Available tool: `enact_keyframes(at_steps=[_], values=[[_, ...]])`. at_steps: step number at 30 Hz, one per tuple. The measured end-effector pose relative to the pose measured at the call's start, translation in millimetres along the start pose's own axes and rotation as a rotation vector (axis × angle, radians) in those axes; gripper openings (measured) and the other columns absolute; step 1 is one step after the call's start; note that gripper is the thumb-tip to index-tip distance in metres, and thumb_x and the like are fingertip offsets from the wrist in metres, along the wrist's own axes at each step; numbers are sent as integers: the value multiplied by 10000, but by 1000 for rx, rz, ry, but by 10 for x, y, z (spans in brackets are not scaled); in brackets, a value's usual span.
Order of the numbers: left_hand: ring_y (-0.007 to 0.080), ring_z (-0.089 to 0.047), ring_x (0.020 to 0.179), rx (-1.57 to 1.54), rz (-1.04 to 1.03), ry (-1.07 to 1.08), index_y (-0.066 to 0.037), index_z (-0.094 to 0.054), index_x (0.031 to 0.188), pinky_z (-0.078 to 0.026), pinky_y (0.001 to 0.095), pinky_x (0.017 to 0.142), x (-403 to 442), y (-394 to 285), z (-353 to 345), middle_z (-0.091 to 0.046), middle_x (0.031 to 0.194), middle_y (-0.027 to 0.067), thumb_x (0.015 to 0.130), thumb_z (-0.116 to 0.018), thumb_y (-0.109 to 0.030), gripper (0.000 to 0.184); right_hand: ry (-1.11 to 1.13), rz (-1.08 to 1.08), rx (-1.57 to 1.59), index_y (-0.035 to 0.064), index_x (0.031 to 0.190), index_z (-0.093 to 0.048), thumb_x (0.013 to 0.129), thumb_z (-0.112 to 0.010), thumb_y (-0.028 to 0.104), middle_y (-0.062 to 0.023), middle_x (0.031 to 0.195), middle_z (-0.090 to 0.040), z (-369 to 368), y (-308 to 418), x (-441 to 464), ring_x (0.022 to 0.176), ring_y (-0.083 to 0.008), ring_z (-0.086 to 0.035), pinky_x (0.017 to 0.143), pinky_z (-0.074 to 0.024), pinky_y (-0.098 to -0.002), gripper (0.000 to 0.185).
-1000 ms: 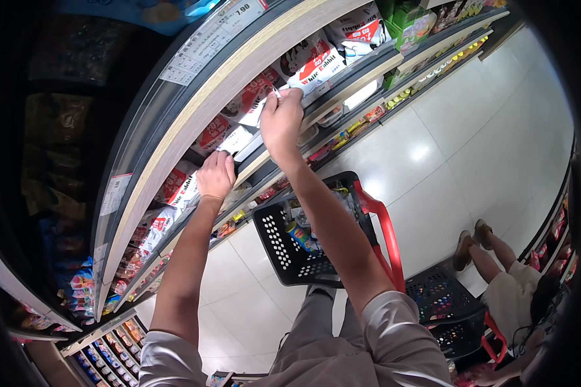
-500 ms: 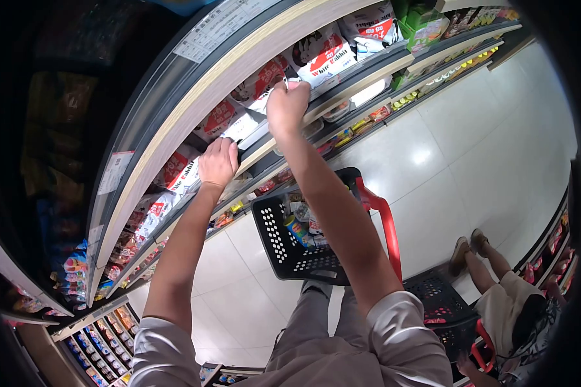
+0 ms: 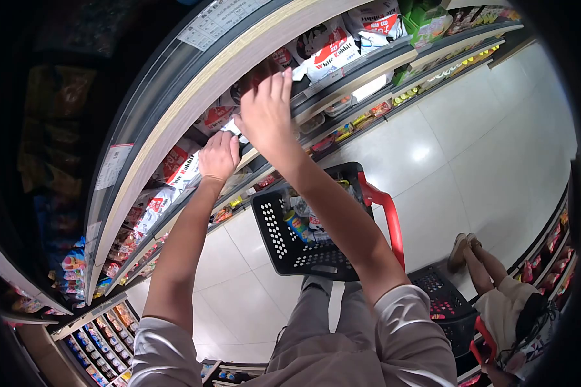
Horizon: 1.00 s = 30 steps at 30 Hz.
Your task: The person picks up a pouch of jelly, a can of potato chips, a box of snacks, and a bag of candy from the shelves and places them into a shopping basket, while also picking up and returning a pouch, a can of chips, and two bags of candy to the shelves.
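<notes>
White Rabbit candy bags (image 3: 331, 54) in white, red and black stand in a row on the shelf. My right hand (image 3: 266, 109) is over the row, fingers stretched out and apart, in front of a bag that it partly hides. Lower left of it, my left hand (image 3: 219, 155) rests at the shelf's front edge (image 3: 247, 157) beside another bag (image 3: 175, 164). Its fingers are bent together over the edge, and what they hold, if anything, is hidden.
Below my right arm is a black basket (image 3: 279, 243) with a red handle, holding a blue-yellow can (image 3: 296, 227) and other packs. A second basket (image 3: 448, 303) and a person's legs (image 3: 481, 271) are at lower right. Price labels (image 3: 214, 24) line the upper shelf.
My right hand has let go of the bag edge it pinched, opened its fingers and shifted a little left. My left hand has stayed nearly in place.
</notes>
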<state>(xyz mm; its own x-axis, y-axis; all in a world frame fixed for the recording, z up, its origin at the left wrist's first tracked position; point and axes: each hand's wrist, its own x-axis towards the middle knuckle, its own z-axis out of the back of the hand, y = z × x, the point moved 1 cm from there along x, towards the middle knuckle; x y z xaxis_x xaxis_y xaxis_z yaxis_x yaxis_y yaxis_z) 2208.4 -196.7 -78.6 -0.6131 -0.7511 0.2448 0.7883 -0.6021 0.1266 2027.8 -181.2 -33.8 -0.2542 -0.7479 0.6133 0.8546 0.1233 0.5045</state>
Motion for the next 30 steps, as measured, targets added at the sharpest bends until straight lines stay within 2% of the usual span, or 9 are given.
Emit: enact_keyframes(at_steps=[2,6,9,12,17,21,25,26,30], values=[[272,-610,705,-8,-4,-9,-86,-524,786,-492,398,565,-2,-14,7,-558,744,88,909,-492,-244,202,48,-4,-70,-4,1103,-582,757,-566,127,-301,1166,-480,-244,-37,21,1087,-440,-455,1067,-190,-620,370],[272,-604,694,-22,-10,-37,-86,-522,776,-491,397,564,12,-17,24,-553,739,86,903,-498,-244,204,-203,11,11,8,1123,-570,751,-567,102,-288,1207,-449,-272,-80,156,1100,-442,-417,1032,-238,-612,384],[273,-602,691,-27,-15,-48,-87,-521,774,-491,397,564,16,-11,12,-551,737,85,902,-500,-245,204,-170,-41,19,-16,1029,-606,665,-640,78,-303,1181,-408,-275,-81,143,1055,-443,-396,975,-287,-594,377],[273,-601,687,-29,-9,-37,-87,-520,775,-490,398,564,13,-6,4,-551,736,84,902,-499,-243,202,-186,-183,116,-55,714,-611,476,-730,64,-273,1025,-381,-203,-29,154,992,-432,-389,931,-305,-564,291],[272,-600,682,-28,-9,-41,-88,-520,772,-487,398,555,1,-2,6,-548,735,84,903,-496,-245,206,-100,-532,81,-166,828,-529,572,-749,96,-256,1114,-323,-256,-194,183,1010,-381,-354,891,-306,-501,428],[273,-600,682,-24,-3,-21,-87,-517,764,-484,399,546,4,5,-12,-544,734,86,905,-493,-249,216,3,-444,-75,-172,887,-529,577,-807,238,-272,1216,-292,-283,-270,119,1114,-406,-326,915,-295,-538,584],[275,-601,686,-19,-4,-18,-86,-516,771,-483,404,546,3,5,-8,-544,736,87,908,-487,-248,214,-147,65,28,-124,921,-578,599,-790,295,-369,1131,-411,-35,-103,34,1171,-508,-351,1023,-188,-669,570],[277,-602,689,-22,-6,-19,-87,-517,778,-483,405,548,3,12,-13,-545,739,88,909,-484,-247,210,40,73,-15,-99,998,-594,678,-722,345,-364,1009,-523,-44,-70,36,1132,-492,-412,1052,-119,-688,562],[284,-604,698,-27,-9,-17,-87,-524,801,-485,409,557,24,-4,17,-549,748,92,913,-478,-243,197,150,-3,-126,-69,1145,-570,747,-618,417,-330,1029,-577,-329,-235,29,1149,-475,-423,1071,-81,-661,630]])
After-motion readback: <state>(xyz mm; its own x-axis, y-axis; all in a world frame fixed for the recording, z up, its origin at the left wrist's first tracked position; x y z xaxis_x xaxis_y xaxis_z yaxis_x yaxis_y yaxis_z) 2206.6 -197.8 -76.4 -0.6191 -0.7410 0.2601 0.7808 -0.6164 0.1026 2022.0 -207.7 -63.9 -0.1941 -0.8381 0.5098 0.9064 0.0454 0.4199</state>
